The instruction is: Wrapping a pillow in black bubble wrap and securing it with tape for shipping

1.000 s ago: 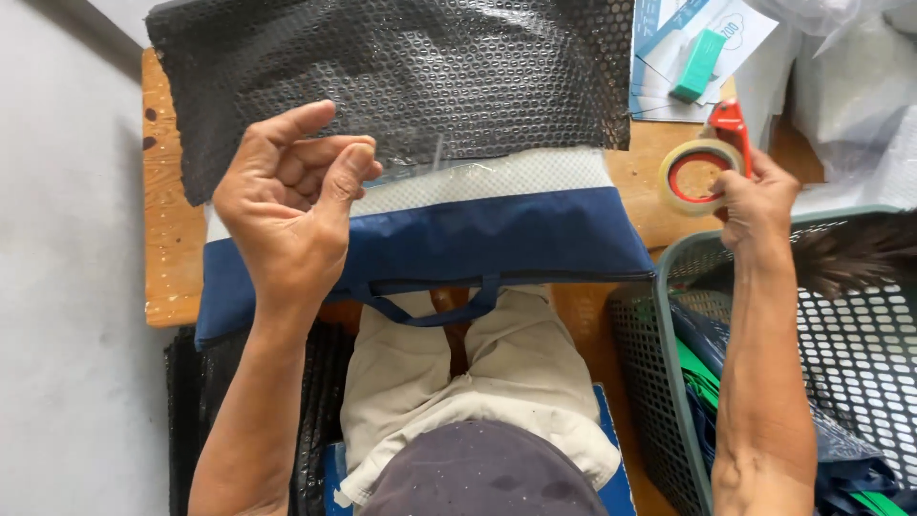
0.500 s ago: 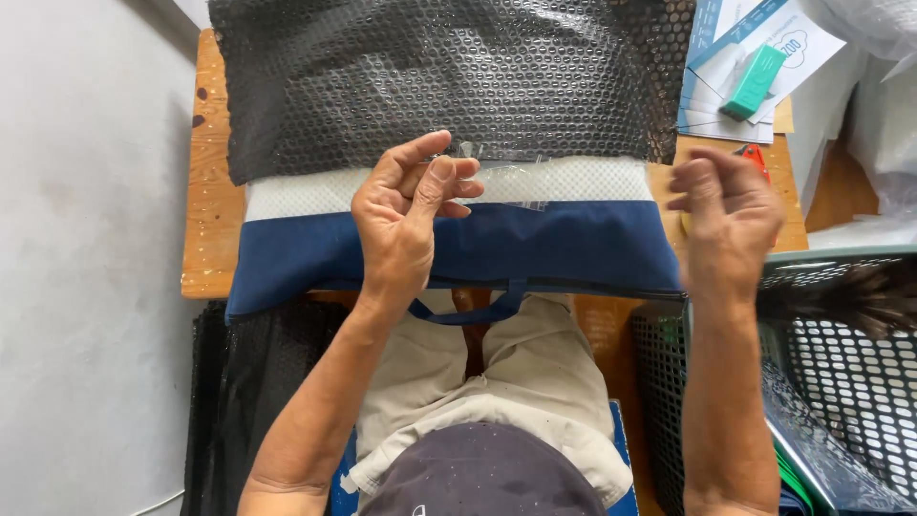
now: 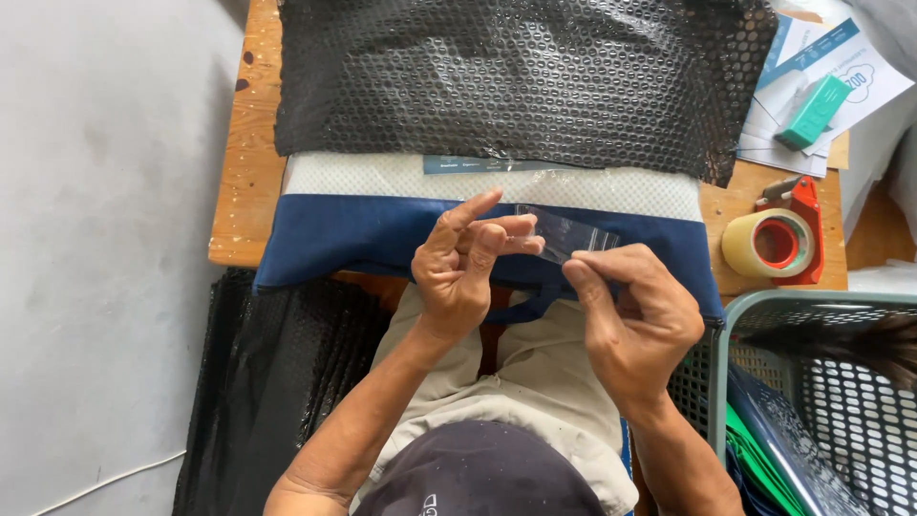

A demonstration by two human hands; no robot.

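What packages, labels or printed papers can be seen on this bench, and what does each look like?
Black bubble-wrap sheet: covers the bench's far side, over a blue-and-white fabric bag.
Printed strip label: narrow, teal, on the bag's white band.
Printed papers: top right, white with blue bands, under a small teal box.
Clear tape piece: stretched between left hand and right hand.

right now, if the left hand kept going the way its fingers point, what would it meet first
Probably the clear tape strip it already pinches with the right hand; beyond that, the navy bag, though depth is unclear.
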